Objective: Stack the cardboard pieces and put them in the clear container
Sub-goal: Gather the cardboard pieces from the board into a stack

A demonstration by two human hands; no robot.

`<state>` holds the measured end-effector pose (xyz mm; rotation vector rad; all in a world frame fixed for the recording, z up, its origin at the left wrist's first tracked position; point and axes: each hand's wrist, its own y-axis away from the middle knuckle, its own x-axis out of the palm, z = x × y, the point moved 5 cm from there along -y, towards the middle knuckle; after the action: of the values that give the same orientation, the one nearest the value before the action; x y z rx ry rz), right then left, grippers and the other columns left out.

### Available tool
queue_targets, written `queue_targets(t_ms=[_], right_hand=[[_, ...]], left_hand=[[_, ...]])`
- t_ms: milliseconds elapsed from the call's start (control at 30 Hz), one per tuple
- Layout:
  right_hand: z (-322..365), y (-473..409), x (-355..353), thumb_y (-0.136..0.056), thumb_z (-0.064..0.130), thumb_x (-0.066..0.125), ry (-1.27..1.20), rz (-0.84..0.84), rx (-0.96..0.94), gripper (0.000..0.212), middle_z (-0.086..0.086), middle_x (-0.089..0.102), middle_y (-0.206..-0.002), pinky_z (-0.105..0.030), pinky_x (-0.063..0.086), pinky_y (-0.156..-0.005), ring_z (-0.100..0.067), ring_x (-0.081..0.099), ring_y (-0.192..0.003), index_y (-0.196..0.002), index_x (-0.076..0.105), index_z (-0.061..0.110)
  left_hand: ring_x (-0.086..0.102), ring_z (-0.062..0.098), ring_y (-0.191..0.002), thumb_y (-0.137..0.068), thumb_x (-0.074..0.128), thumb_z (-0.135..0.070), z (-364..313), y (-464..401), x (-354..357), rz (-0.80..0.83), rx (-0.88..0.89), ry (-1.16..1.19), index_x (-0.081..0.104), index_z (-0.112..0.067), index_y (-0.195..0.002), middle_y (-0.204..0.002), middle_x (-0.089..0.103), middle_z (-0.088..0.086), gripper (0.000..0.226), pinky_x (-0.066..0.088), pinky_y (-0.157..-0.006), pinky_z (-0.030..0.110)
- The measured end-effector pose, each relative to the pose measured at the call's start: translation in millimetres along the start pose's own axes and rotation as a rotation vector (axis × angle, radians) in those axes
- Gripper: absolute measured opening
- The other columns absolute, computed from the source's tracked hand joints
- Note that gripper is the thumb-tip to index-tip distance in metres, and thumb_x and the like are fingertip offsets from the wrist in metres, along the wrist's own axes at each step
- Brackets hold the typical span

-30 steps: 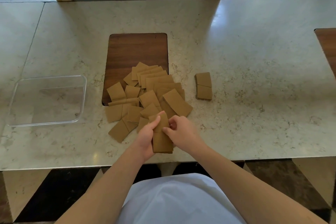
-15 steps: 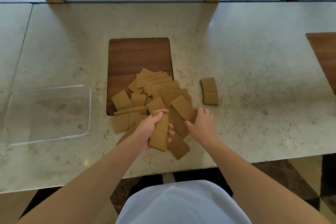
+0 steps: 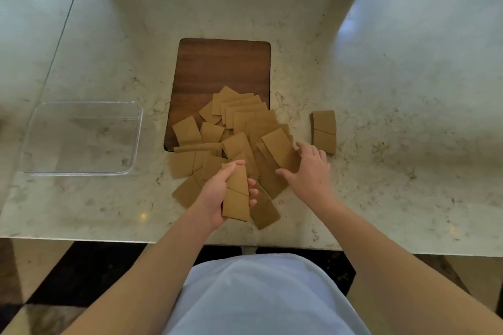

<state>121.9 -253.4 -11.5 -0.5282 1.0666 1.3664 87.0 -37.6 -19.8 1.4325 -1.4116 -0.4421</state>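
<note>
Cardboard stack (image 3: 236,193) gripped in left hand (image 3: 215,198) as collector; right hand (image 3: 310,171), fingers open, presses pile (image 3: 245,128) at 12 o'clock for next piece.

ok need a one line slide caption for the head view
Left hand grips a small stack of cardboard pieces while the right hand reaches into the loose pile; clear container waits empty.

Cardboard pile (image 3: 239,130) sits dead center, half on the wooden board (image 3: 220,68). Clear container (image 3: 81,139) at 9 o'clock of it. Small stack (image 3: 324,130) at 3 o'clock.
</note>
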Motion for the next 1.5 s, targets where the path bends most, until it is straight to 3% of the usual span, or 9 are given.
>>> queue_targets(t_ms=[267, 433, 600, 733, 867, 967, 1133, 1233, 1500], right_hand=[[23.1, 22.8, -24.4, -0.075, 0.038, 0.084, -0.334, 0.336, -0.217, 0.074, 0.010, 0.046, -0.124, -0.017, 0.048, -0.082, -0.011, 0.052, -0.111, -0.139, 0.045, 0.036], [49.3, 36.9, -30.5, -0.084, 0.022, 0.082, -0.215, 0.718, -0.381, 0.074, 0.017, 0.048, -0.120, -0.022, 0.046, -0.082, -0.001, 0.050, -0.103, -0.137, 0.045, 0.059], [76.3, 42.3, -27.0, -0.093, -0.004, 0.059, -0.002, 0.851, -0.535, 0.081, -0.003, 0.048, -0.116, -0.031, 0.048, -0.083, -0.021, 0.052, -0.100, -0.149, 0.040, 0.052], [78.2, 39.4, -16.1, -0.091, -0.010, 0.056, -0.122, 0.818, -0.386, 0.097, 0.008, 0.046, -0.137, -0.023, 0.049, -0.085, -0.014, 0.051, -0.119, -0.160, 0.013, 0.043], [59.5, 16.3, -9.8, -0.085, 0.016, 0.080, -0.403, 0.525, -0.184, 0.085, 0.009, 0.058, -0.132, -0.030, 0.046, -0.102, -0.009, 0.052, -0.123, -0.155, 0.034, 0.024], [24.0, -7.3, -1.1, -0.087, 0.030, 0.079, -0.235, 0.280, 0.062, 0.068, -0.001, 0.054, -0.135, -0.039, 0.046, -0.106, -0.020, 0.051, -0.126, -0.145, 0.046, 0.017], [4.7, -9.0, 21.7, -0.080, 0.052, 0.079, 0.142, 0.197, 0.112, 0.076, -0.005, 0.049, -0.137, -0.049, 0.039, -0.109, -0.029, 0.044, -0.131, -0.139, 0.044, 0.021], [5.3, -11.4, 24.8, -0.079, 0.053, 0.077, 0.141, 0.155, 0.113, 0.075, -0.006, 0.049, -0.137, -0.050, 0.037, -0.109, -0.029, 0.043, -0.131, -0.138, 0.045, 0.021], [22.5, 0.8, 3.8, -0.074, 0.054, 0.075, -0.383, 0.298, 0.045, 0.070, 0.011, 0.051, -0.119, -0.021, 0.045, -0.076, -0.012, 0.055, -0.113, -0.135, 0.050, 0.031]], left_hand=[[0.072, 0.032, -0.073, -0.105, 0.049, -0.048, 2.5, 7.2, 15.6, 0.074, -0.109, 0.022, 0.067, -0.007, -0.126, -0.092, 0.073, 0.022, 0.049, 0.061, -0.063, 0.042], [0.071, 0.035, -0.084, -0.095, 0.060, -0.064, 6.4, 15.1, 26.5, 0.305, -0.201, -0.047, 0.079, -0.012, -0.113, -0.109, 0.074, 0.021, 0.058, 0.061, -0.065, 0.042], [0.068, 0.034, -0.085, -0.083, 0.066, -0.075, 14.5, 25.6, 27.4, 0.457, -0.292, -0.130, 0.075, -0.007, -0.120, -0.106, 0.071, 0.021, 0.078, 0.059, -0.071, 0.042], [0.069, 0.033, -0.082, -0.079, 0.085, -0.049, 13.5, 27.8, 25.9, 0.472, -0.202, -0.113, 0.069, -0.008, -0.126, -0.105, 0.072, 0.019, 0.065, 0.060, -0.066, 0.040], [0.066, 0.030, -0.078, -0.093, 0.072, -0.016, 8.9, 21.5, 21.3, 0.398, -0.113, 0.048, 0.059, -0.021, -0.140, -0.101, 0.069, 0.020, 0.049, 0.059, -0.064, 0.039], [0.068, 0.032, -0.079, -0.097, 0.058, -0.001, 5.6, 14.9, 12.7, 0.312, -0.053, 0.150, 0.068, -0.023, -0.124, -0.102, 0.070, 0.022, 0.037, 0.061, -0.068, 0.043], [0.073, 0.036, -0.087, -0.095, 0.069, -0.020, 4.6, 8.7, 6.3, 0.224, -0.049, 0.238, 0.071, -0.021, -0.108, -0.109, 0.072, 0.023, 0.014, 0.063, -0.068, 0.044], [0.073, 0.037, -0.094, -0.097, 0.068, -0.036, 4.3, 6.1, 1.8, 0.211, -0.067, 0.270, 0.072, -0.015, -0.119, -0.116, 0.071, 0.025, 0.030, 0.062, -0.074, 0.045], [0.073, 0.038, -0.086, -0.106, 0.052, -0.028, 8.7, 2.5, -5.8, 0.148, -0.161, 0.170, 0.064, -0.010, -0.131, -0.109, 0.073, 0.028, 0.033, 0.061, -0.062, 0.040]])
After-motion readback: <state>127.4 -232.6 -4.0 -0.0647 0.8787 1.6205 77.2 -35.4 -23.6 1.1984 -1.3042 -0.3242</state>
